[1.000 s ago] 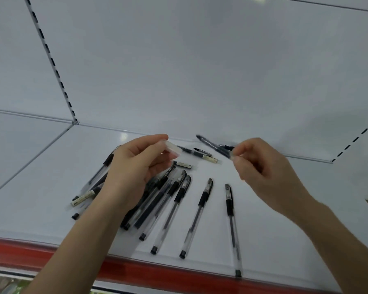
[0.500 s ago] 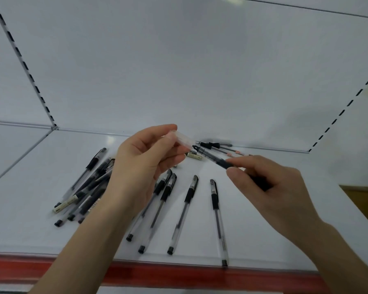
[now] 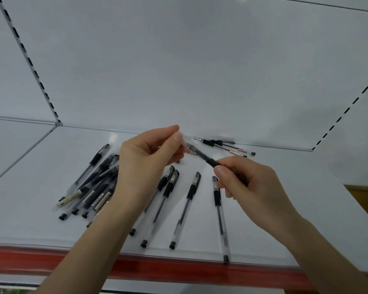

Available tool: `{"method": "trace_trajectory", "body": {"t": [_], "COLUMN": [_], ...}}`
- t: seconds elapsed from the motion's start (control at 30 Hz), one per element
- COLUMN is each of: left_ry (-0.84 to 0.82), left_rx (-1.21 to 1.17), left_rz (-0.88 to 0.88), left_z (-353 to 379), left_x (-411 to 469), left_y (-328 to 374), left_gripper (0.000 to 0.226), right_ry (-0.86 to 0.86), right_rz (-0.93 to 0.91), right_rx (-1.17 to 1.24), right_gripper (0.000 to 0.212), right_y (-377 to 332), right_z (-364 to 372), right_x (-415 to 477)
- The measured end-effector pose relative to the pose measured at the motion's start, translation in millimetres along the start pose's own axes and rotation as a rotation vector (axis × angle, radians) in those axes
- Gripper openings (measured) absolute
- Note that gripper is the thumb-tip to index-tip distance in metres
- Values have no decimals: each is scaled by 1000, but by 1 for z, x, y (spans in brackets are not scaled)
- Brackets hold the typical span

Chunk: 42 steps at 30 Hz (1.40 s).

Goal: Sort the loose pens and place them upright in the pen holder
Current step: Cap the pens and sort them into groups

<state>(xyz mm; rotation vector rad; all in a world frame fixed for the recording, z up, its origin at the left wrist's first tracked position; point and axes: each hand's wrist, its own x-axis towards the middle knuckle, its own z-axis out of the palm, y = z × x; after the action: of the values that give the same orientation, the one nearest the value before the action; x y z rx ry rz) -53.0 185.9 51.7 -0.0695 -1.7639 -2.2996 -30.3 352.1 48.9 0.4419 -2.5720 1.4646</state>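
Note:
My left hand pinches a clear pen cap between thumb and forefinger. My right hand grips a black-grip pen by its barrel, and the pen's tip sits inside the cap's mouth. Both hands hover above a white shelf. Under my left hand lies a heap of several pens. Several capped pens lie side by side in front. A few uncapped pens lie at the back wall. No pen holder is in view.
The shelf has a red front strip and white back and side panels with slotted rails. A brown surface shows at the right beyond the shelf.
My right hand has brought the pen toward my left hand, and the pen's tip has gone into the cap. The view has shifted slightly.

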Motion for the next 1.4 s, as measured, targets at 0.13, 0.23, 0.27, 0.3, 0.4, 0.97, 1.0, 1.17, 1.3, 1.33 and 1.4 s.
{"method": "trace_trajectory", "body": {"t": [0.13, 0.23, 0.27, 0.3, 0.4, 0.97, 1.0, 1.17, 1.3, 1.33, 1.4], "left_ry": [35, 36, 43, 54, 84, -108, -117, -190, -289, -321, -394], "left_rx": [54, 143, 197, 253, 367, 1051, 1053, 1100, 1172, 1191, 1244], "left_rz": [-7, -24, -25, -24, -47, 79, 88, 144, 257, 278, 290], "left_z": [-2, -11, -15, -20, -35, -42, -40, -26, -9, -3, 7], "left_x": [0, -1, 0, 0, 2, 32, 36, 67, 100, 107, 118], "left_y": [-5, -7, -8, -9, -13, -37, -38, -41, -51, -56, -67], "left_gripper": [14, 13, 13, 13, 13, 26, 25, 18, 22, 23, 24], "right_ry": [7, -132, -221, -299, -293, -162, -174, -246, -147, -91, 16], "right_rz": [-7, 51, 70, 82, 39, -68, -55, 13, 98, 132, 212], "right_rx": [-27, -23, -26, -38, -168, -782, -802, -744, -667, -640, -568], "right_gripper": [22, 20, 17, 15, 17, 22, 21, 20, 12, 12, 11], "right_y": [5, 8, 9, 12, 29, 69, 70, 73, 73, 74, 74], "right_z": [11, 16, 15, 14, 7, 26, 21, -8, -34, -39, -47], "right_x": [1, 6, 10, 16, 42, 104, 101, 78, 50, 44, 33]}}
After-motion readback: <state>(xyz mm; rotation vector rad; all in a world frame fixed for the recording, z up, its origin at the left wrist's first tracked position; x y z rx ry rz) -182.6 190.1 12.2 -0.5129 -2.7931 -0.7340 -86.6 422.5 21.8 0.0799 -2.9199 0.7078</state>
